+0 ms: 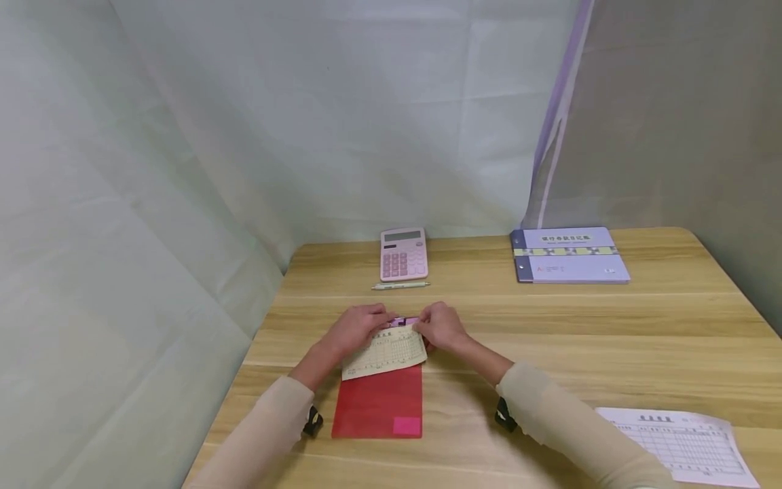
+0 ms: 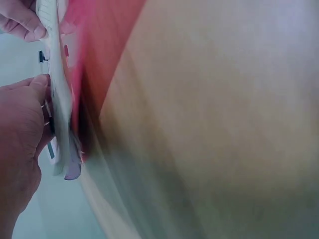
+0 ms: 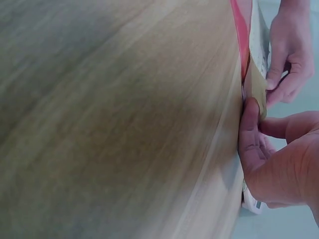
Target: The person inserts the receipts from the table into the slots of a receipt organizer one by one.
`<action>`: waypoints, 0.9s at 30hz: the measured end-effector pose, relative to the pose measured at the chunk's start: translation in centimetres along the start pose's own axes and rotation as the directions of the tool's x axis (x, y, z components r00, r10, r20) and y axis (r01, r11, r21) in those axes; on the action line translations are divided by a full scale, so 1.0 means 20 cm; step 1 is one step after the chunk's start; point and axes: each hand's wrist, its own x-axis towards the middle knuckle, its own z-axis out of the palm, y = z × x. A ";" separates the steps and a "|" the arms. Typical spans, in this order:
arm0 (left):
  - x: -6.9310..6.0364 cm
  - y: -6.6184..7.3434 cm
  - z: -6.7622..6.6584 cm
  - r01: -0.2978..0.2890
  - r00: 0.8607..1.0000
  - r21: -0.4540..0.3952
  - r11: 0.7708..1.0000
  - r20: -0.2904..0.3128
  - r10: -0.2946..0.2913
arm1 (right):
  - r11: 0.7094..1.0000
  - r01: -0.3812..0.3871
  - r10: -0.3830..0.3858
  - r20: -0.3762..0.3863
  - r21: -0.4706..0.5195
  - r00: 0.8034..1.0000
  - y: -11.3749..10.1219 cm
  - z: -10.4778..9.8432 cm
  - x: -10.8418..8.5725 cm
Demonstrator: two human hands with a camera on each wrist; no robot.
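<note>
A cream printed form (image 1: 391,353), perhaps several sheets thick, lies slightly askew over the upper part of a red folder (image 1: 379,401). My left hand (image 1: 357,331) pinches the form's upper left edge, thumb against it in the left wrist view. At the upper right corner, my right hand (image 1: 442,327) holds the paper between thumb and fingers (image 3: 251,112). Between the hands, a shiny purple strip with dark parts (image 1: 403,321) shows at the folder's top; its kind is unclear. A bright pink patch (image 1: 406,426) marks the folder's lower right corner.
Beyond the hands are a pink calculator (image 1: 404,255) and a pen (image 1: 400,286). A lilac account book (image 1: 571,255) lies at the back right of the wooden table (image 1: 519,319). Another printed sheet (image 1: 684,445) is near the right forearm. Pale curtains hang behind.
</note>
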 end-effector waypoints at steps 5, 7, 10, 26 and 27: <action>0.01 -0.01 -0.01 -0.021 1.000 -0.009 1.000 -0.012 0.021 | 1.000 0.024 -0.024 0.021 -0.011 0.999 0.00 -0.01 0.01; 0.01 -0.01 -0.02 -0.028 1.000 -0.007 1.000 -0.006 0.028 | 0.999 0.031 -0.031 0.037 -0.006 0.999 0.00 -0.01 0.01; 0.01 -0.01 -0.02 -0.025 1.000 -0.003 1.000 0.005 0.025 | 0.999 0.042 -0.042 0.056 0.001 0.998 0.00 -0.01 0.02; -0.01 0.00 0.00 -0.008 1.000 -0.023 1.000 -0.012 0.008 | 0.997 0.003 -0.014 0.134 0.083 0.991 0.03 -0.02 0.07; -0.01 0.00 0.01 -0.004 1.000 -0.030 1.000 -0.013 0.003 | 0.996 0.001 -0.012 0.134 0.084 0.991 0.03 -0.02 0.07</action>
